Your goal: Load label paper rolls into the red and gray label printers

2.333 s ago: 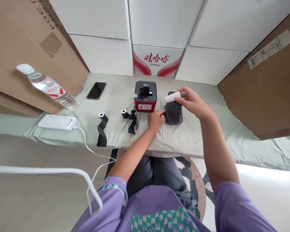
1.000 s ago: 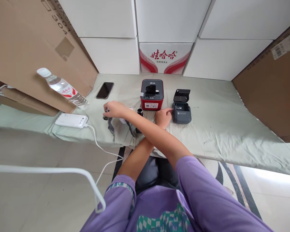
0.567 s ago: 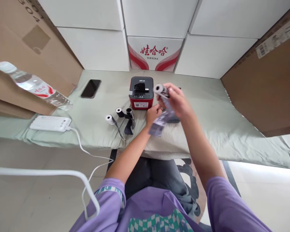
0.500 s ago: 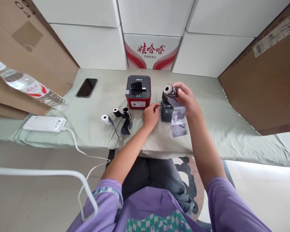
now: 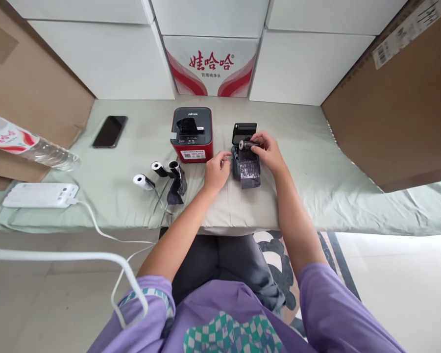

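A small grey printer [image 5: 238, 166] with its black lid [image 5: 243, 131] raised sits on the green-covered table [image 5: 316, 166]. My right hand [image 5: 269, 153] pinches a dark paper roll [image 5: 244, 145] at the printer's open bay, and the roll's loose tail [image 5: 250, 172] drapes over the printer's front. My left hand [image 5: 216, 171] rests on the cloth against the printer's left side, fingers curled, holding nothing that I can see. A red and black printer [image 5: 191, 133] stands just left of it.
Three more rolls [image 5: 158, 175] with loose strips lie left of my left hand. A phone [image 5: 110, 131], a water bottle [image 5: 25, 146] and a white power bank [image 5: 40, 195] with its cable lie further left. Cardboard [image 5: 389, 93] and white boxes [image 5: 106, 54] ring the table.
My right hand took the white roll out of the grey printer, set it down at the left, picked up a dark roll there and lowered it onto the open printer. The left hand stayed beside the printer.
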The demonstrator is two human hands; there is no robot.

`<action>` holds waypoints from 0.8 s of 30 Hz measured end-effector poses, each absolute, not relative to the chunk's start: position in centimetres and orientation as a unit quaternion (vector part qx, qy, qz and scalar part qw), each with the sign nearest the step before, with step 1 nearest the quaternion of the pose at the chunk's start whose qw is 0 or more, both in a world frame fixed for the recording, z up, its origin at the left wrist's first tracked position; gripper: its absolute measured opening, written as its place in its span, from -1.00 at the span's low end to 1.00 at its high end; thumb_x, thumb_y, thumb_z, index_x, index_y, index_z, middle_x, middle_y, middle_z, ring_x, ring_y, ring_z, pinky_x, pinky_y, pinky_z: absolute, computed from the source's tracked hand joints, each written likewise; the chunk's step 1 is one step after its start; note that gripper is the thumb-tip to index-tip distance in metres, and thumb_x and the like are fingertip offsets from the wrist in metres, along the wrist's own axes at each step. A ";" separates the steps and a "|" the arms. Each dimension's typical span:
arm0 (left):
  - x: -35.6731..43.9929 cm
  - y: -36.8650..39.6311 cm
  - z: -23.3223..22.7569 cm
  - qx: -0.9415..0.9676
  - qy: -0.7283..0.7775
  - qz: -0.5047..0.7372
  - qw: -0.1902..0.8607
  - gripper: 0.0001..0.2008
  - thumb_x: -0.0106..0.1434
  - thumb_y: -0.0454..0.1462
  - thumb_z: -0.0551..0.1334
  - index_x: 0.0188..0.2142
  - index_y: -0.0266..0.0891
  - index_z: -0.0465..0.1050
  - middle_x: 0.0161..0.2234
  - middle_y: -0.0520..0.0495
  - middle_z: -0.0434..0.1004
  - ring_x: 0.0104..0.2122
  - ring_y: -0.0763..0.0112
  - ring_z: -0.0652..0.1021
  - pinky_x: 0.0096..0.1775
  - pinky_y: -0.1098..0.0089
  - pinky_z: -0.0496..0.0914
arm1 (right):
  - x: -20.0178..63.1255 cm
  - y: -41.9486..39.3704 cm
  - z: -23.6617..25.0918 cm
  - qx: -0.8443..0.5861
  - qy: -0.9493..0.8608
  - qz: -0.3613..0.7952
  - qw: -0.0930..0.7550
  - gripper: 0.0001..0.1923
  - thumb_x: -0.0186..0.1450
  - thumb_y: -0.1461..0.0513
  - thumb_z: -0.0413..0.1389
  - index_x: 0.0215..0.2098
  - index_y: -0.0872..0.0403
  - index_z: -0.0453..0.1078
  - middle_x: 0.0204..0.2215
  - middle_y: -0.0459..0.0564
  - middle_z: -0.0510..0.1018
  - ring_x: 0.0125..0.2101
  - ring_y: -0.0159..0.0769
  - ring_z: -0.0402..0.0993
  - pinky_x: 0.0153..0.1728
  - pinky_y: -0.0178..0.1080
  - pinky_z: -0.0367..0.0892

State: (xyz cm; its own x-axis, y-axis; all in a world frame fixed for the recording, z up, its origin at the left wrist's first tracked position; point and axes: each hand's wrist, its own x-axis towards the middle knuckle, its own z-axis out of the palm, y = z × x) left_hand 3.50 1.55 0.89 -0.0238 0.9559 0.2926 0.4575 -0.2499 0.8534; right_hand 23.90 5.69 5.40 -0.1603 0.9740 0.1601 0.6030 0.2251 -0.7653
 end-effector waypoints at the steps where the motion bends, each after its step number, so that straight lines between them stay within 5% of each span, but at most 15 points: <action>1: 3.5 1.5 0.9 0.649 0.547 0.455 0.271 -0.67 0.31 -0.42 0.12 -0.06 -0.17 0.60 -0.36 0.02 0.61 -0.44 0.44 0.51 -0.25 0.47 0.42 | 23.9 5.7 5.4 -0.556 -0.713 0.273 0.329 -0.66 0.29 0.16 0.01 0.01 0.04 0.35 -0.13 0.06 0.58 -0.07 -0.16 0.49 -0.01 -0.15 0.38; 8: 3.6 1.4 1.2 0.680 0.522 0.446 0.258 -0.64 0.32 -0.40 0.15 0.02 -0.18 0.62 -0.31 0.01 0.62 -0.46 0.46 0.45 -0.25 0.47 0.40 | 23.6 6.1 4.6 -0.520 -0.738 0.260 0.342 -0.67 0.31 0.10 0.02 -0.03 0.07 0.37 -0.05 0.06 0.58 -0.10 -0.20 0.46 -0.01 -0.19 0.34; 19: 3.5 1.8 0.6 0.670 0.499 0.478 0.272 -0.63 0.29 -0.43 0.16 -0.01 -0.22 0.64 -0.36 0.00 0.58 -0.51 0.48 0.38 -0.29 0.43 0.35 | 23.4 7.6 2.0 -0.472 -0.735 0.249 0.419 -0.88 0.15 0.27 0.15 -0.32 0.04 0.49 -0.14 0.07 0.43 -0.06 -0.11 0.42 0.05 -0.04 0.36; 24: 3.5 1.8 0.7 0.667 0.509 0.467 0.279 -0.64 0.30 -0.43 0.16 0.00 -0.21 0.63 -0.32 -0.01 0.61 -0.50 0.48 0.39 -0.28 0.42 0.36 | 23.4 8.2 1.5 -0.530 -0.652 0.249 0.482 -0.67 0.23 0.16 0.20 -0.03 -0.01 0.43 0.02 0.08 0.48 -0.09 -0.17 0.40 -0.03 -0.08 0.41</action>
